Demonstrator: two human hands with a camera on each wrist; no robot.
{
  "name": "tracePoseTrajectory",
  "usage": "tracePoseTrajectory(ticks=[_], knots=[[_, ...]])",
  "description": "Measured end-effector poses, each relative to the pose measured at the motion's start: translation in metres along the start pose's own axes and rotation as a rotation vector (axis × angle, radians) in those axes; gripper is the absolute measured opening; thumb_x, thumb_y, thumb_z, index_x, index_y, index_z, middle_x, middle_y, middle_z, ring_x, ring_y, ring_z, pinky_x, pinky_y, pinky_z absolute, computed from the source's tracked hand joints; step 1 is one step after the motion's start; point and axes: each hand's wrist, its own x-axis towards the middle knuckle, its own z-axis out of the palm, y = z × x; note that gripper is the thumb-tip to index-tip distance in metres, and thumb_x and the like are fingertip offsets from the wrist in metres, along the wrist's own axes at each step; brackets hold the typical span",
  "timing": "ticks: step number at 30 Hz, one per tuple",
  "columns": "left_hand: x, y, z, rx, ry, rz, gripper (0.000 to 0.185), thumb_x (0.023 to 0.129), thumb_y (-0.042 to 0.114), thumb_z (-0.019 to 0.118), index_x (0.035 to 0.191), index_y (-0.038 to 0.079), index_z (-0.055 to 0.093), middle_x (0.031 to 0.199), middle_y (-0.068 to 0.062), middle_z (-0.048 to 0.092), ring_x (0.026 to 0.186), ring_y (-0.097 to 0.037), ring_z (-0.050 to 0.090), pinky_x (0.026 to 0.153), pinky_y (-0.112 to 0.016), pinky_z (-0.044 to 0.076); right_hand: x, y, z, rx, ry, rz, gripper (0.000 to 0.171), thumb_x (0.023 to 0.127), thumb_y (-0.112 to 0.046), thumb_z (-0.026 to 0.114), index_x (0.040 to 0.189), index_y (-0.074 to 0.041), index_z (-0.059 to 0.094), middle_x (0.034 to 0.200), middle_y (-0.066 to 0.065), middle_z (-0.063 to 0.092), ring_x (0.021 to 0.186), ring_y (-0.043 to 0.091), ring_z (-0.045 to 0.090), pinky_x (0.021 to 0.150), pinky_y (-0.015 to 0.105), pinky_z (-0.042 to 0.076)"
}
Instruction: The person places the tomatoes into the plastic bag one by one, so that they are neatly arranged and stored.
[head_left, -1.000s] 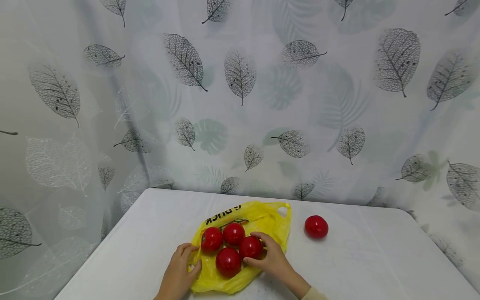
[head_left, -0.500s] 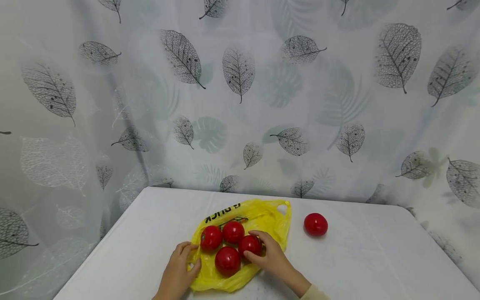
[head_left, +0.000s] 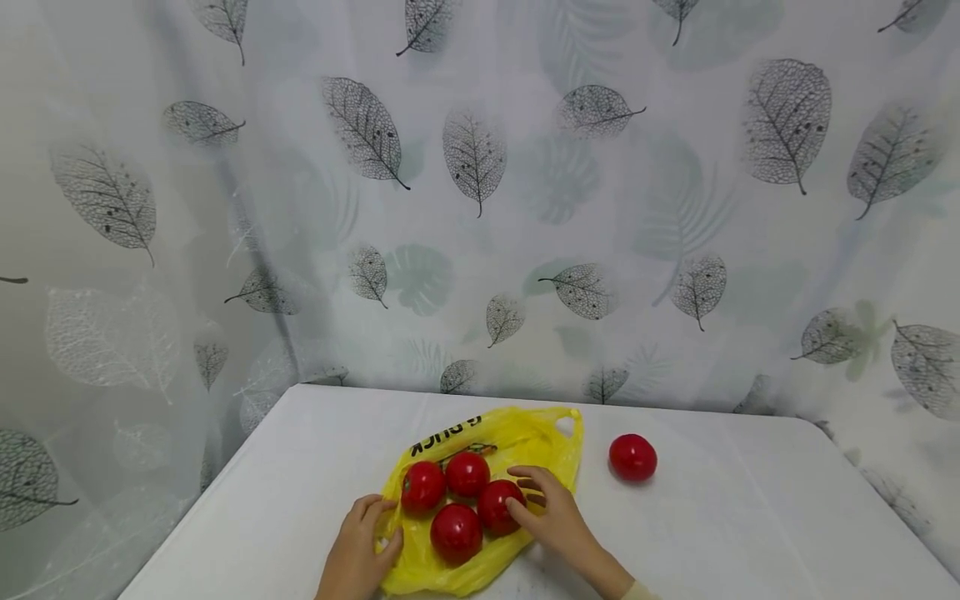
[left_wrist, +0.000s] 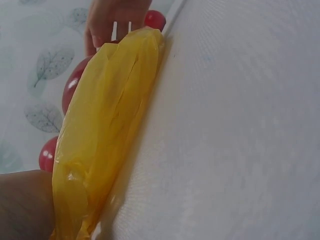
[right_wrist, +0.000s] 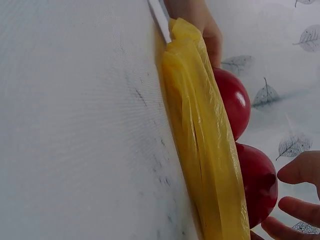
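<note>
A yellow plastic bag (head_left: pixel 538 437) with black lettering lies spread on the white table, several shiny red tomatoes (head_left: pixel 456 533) grouped on it. My left hand (head_left: pixel 358 546) holds the bag's left edge, its thumb and fingers curled over the plastic. Around the rightmost tomato (head_left: pixel 496 507) of the group, my right hand (head_left: pixel 557 518) stands with thumb and fingers spread. In the right wrist view, a gap shows between the thumb and that tomato (right_wrist: pixel 256 185). The bag's raised side (left_wrist: pixel 107 125) hides much of the left hand in the left wrist view.
Another red tomato (head_left: pixel 632 457) lies alone on the table (head_left: pixel 720 525), right of the bag. A leaf-patterned curtain (head_left: pixel 480 250) hangs behind the table and along its sides.
The right hand's fingers have loosened and drawn slightly away from the rightmost tomato they held before. The left hand stays at the bag's edge. The head view has shifted slightly.
</note>
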Motion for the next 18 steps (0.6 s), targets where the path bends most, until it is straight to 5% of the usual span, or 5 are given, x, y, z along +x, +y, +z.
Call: tracePoseTrajectory(ticks=[18], knots=[[-0.001,-0.003,0.004,0.006,0.029,0.027,0.030,0.085,0.021,0.071,0.112,0.007,0.066,0.121,-0.012,0.055,0.112,-0.033,0.055,0.096,-0.051,0.050,-0.005,0.012,-0.025,0.085,0.161,-0.037,0.027,0.088,-0.001,0.067,0.115,-0.005,0.065,0.118,0.009,0.062,0.111,0.031,0.060,0.087,0.030,0.056]])
